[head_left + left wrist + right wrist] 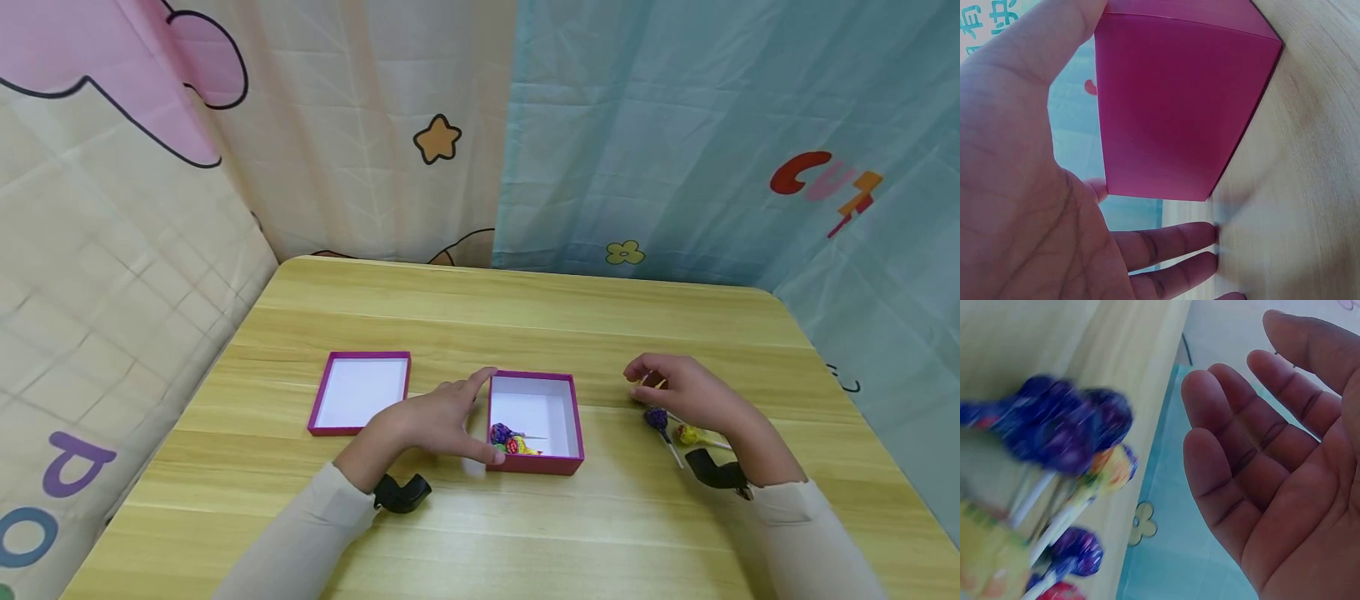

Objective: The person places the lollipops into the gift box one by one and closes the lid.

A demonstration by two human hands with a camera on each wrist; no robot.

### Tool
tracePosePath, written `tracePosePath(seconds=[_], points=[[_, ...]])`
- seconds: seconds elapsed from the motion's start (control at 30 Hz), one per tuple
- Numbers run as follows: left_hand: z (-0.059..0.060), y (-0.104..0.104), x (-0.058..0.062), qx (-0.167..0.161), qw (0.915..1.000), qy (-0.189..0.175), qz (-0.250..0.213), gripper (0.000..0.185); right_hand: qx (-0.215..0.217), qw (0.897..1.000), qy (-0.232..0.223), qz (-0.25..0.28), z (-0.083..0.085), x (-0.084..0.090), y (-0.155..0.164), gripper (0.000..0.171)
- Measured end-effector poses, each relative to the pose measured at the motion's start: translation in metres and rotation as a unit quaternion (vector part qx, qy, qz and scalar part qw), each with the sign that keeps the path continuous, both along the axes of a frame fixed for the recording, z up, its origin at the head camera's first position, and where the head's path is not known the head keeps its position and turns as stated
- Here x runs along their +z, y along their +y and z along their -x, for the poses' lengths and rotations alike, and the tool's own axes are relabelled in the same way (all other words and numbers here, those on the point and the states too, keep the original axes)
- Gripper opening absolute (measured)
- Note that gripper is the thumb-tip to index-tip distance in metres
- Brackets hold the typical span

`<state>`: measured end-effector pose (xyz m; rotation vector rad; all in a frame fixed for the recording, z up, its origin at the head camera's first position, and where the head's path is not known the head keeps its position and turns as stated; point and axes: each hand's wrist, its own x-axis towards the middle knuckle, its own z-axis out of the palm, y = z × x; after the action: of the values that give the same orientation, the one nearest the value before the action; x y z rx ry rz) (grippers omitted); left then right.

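Note:
A magenta box point(536, 466) with a white inside holds several wrapped lollipops point(501, 433) near its front left corner. My left hand point(442, 421) holds the box's left side, thumb at the near corner and index finger at the far one. In the left wrist view the other fingers point(1172, 240) extend beside the box wall point(1179, 106). My right hand point(693, 392) hovers over loose lollipops on the table, fingers bent loosely; its palm is bare in the right wrist view. Below it lie a purple lollipop point(657, 420) and a yellow one point(692, 434).
A matching box lid point(360, 392), white inside up, lies left of the box on the wooden table point(480, 533). Printed curtains point(645, 125) hang behind the table and along its sides. A black wrist device point(401, 494) sits at the left wrist, another point(712, 471) at the right.

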<state>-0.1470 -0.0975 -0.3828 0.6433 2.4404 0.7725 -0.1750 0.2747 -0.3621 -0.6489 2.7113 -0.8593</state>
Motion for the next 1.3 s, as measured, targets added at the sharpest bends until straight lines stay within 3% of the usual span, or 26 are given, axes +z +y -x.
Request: tracePosePath(seconds=[0.23, 0.5, 0.73, 1.03, 1.3], points=[[0.0, 0.0, 0.0, -0.001, 1.0, 0.004, 0.004, 0.12, -0.007, 1.0, -0.003, 0.002, -0.005, -0.008, 0.014, 0.009], [0.0, 0.0, 0.0, 0.0, 1.0, 0.003, 0.006, 0.12, -0.012, 1.0, 0.002, -0.018, -0.011, -0.01, 0.023, 0.01], [0.0, 0.0, 0.001, 0.001, 1.0, 0.001, 0.007, 0.12, -0.02, 0.999, -0.023, -0.029, -0.015, -0.012, 0.026, 0.014], [-0.001, 0.0, 0.0, 0.0, 1.0, 0.003, 0.007, 0.12, -0.022, 0.997, 0.007, -0.074, -0.016, -0.018, 0.031, 0.017], [-0.001, -0.001, 0.001, -0.004, 1.0, 0.005, 0.006, 0.119, -0.019, 0.996, -0.014, -0.081, -0.016, -0.022, 0.032, 0.015]])
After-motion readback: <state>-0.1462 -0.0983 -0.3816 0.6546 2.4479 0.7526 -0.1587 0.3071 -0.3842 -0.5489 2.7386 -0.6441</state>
